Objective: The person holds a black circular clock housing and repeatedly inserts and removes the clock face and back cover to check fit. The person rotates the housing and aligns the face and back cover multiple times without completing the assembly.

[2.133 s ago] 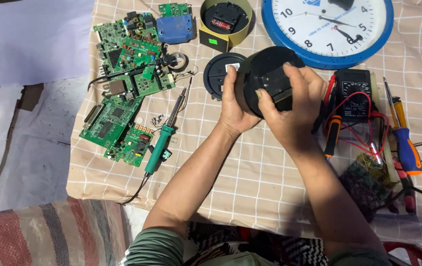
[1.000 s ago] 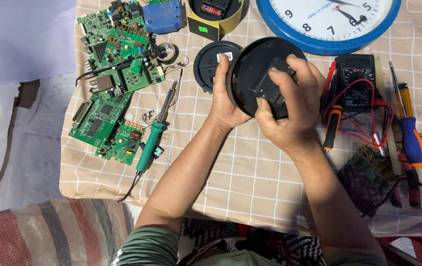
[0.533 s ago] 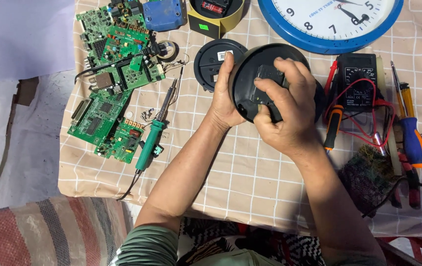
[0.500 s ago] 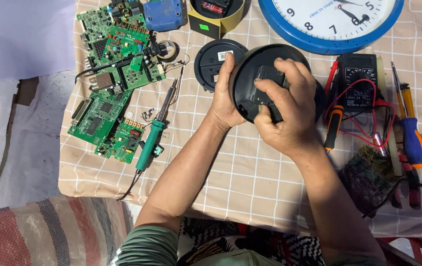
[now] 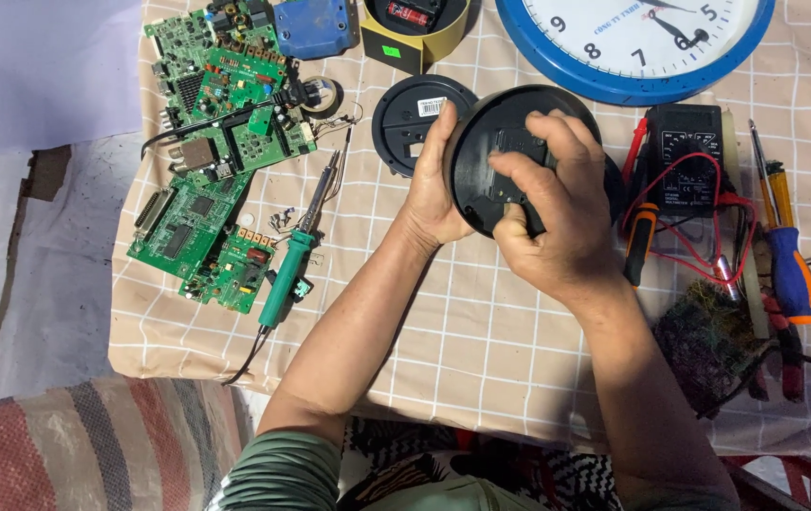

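1. Fingers [image 5: 557, 142] of right hand [image 5: 552, 222] pressed on the round black plastic clock back [image 5: 490, 151], centre frame; left hand [image 5: 438, 185] grips its rim.
2. Step, judged: working the rear mechanism; next needs a steady hold.
3. Nearby: green-handled soldering iron [image 5: 287, 274] on the checked-cloth desk [image 5: 481, 331].

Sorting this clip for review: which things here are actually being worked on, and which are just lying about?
In hand:
- round black plastic clock back, gripped by left hand and right hand

Lying about:
- green circuit boards
- green-handled soldering iron
- blue-rimmed wall clock
- black multimeter
- smaller black round cover
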